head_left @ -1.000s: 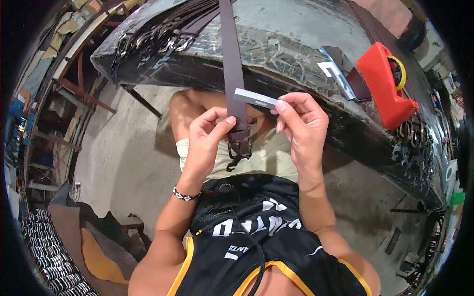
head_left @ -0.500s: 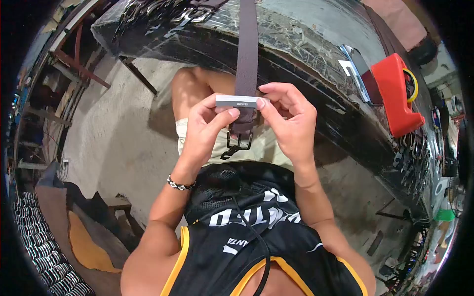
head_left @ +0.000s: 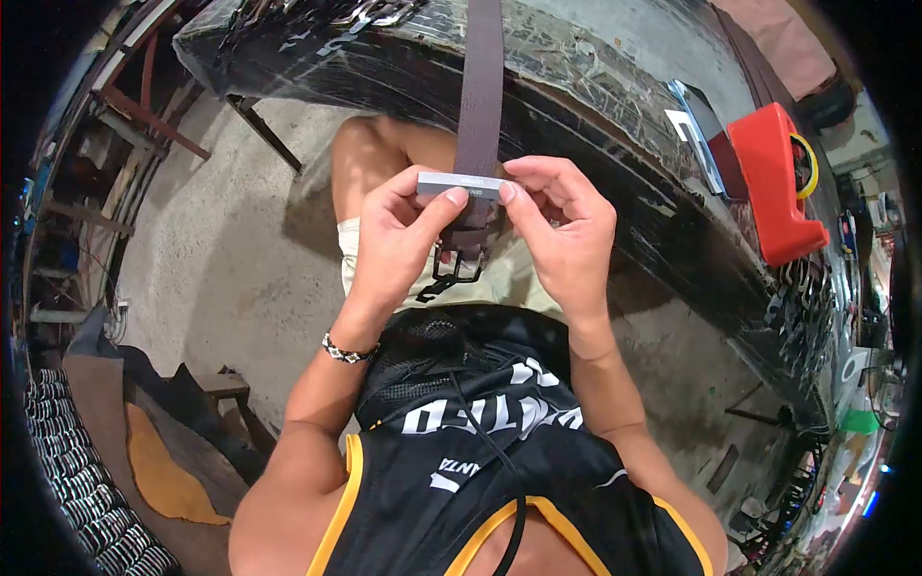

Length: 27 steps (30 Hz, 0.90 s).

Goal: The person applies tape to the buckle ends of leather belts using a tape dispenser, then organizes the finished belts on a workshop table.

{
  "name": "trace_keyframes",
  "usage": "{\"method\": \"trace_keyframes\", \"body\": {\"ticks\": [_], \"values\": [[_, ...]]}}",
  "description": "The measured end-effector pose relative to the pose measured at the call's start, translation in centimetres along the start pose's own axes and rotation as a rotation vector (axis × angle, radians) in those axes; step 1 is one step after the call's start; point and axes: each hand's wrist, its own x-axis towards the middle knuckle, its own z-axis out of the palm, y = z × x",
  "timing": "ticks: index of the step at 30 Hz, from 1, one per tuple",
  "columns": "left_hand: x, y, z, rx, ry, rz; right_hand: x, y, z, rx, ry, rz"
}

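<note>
A dark brown belt (head_left: pixel 479 106) hangs over the edge of the workbench toward my lap, its black metal buckle (head_left: pixel 459 264) at the lower end. Across the belt, just above the buckle, lies a small grey-and-white printed label strip (head_left: pixel 442 180). My left hand (head_left: pixel 399 230) pinches the strip's left part, thumb on its face. On its right end, the thumb of my right hand (head_left: pixel 557 226) presses, with the other fingers curled behind. The fingers behind the strip and belt are partly hidden.
The workbench (head_left: pixel 615 115) spans the top and right, wrapped in scuffed plastic. On it stand a red tape dispenser (head_left: pixel 768 192) and a blue-edged packet (head_left: pixel 696 134). Metal buckles (head_left: pixel 375 13) lie at its far left. Brown and yellow leather pieces (head_left: pixel 158 461) and stacked belts (head_left: pixel 86 490) sit lower left.
The strip has tilted and folded further around the belt, showing more of its upper printed face. My left thumb has slid slightly up along it. Both hands keep their hold.
</note>
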Motion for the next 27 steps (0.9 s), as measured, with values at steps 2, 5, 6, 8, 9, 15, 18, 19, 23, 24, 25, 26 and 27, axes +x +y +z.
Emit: {"method": "trace_keyframes", "body": {"ticks": [2, 5, 6, 8, 9, 15, 18, 19, 23, 24, 25, 26, 27], "values": [[0.0, -0.1, 0.1, 0.012, 0.012, 0.006, 0.0, 0.1, 0.0, -0.003, 0.002, -0.003], [0.1, -0.2, 0.1, 0.024, 0.026, 0.036, 0.1, 0.2, 0.0, -0.046, 0.042, -0.033], [0.0, -0.2, 0.2, 0.024, 0.026, 0.03, 0.1, 0.3, 0.0, -0.065, 0.06, -0.048], [0.0, 0.1, 0.3, 0.022, 0.025, 0.017, 0.0, 0.1, 0.0, -0.144, 0.164, -0.138], [0.0, 0.1, 0.3, 0.03, 0.026, 0.015, 0.0, 0.0, 0.0, -0.183, 0.216, -0.183], [-0.1, -0.1, 0.5, 0.04, 0.053, 0.013, -1.7, -1.4, 0.1, -0.331, 0.118, -0.176], [-0.2, -0.3, 0.5, 0.047, 0.053, 0.025, -1.4, -0.8, 0.6, -0.358, 0.074, -0.16], [-0.2, -0.2, 0.6, 0.042, 0.054, 0.025, -1.3, -0.3, 0.7, -0.367, 0.078, -0.158], [-0.3, -0.3, 0.7, 0.052, 0.062, 0.031, -0.7, 0.7, 0.9, -0.301, 0.072, -0.109], [-0.3, -0.3, 0.7, 0.054, 0.064, 0.027, -0.6, 1.0, 0.9, -0.26, 0.065, -0.087], [-0.3, -0.3, 0.7, 0.056, 0.066, 0.023, -0.6, 0.9, 0.9, -0.208, 0.05, -0.032], [-0.3, -0.3, 0.7, 0.057, 0.068, 0.02, -0.5, 0.8, 0.9, -0.156, 0.036, 0.023], [-0.3, -0.3, 0.7, 0.055, 0.064, 0.017, -0.5, 0.8, 0.9, -0.104, 0.021, 0.078]]}}
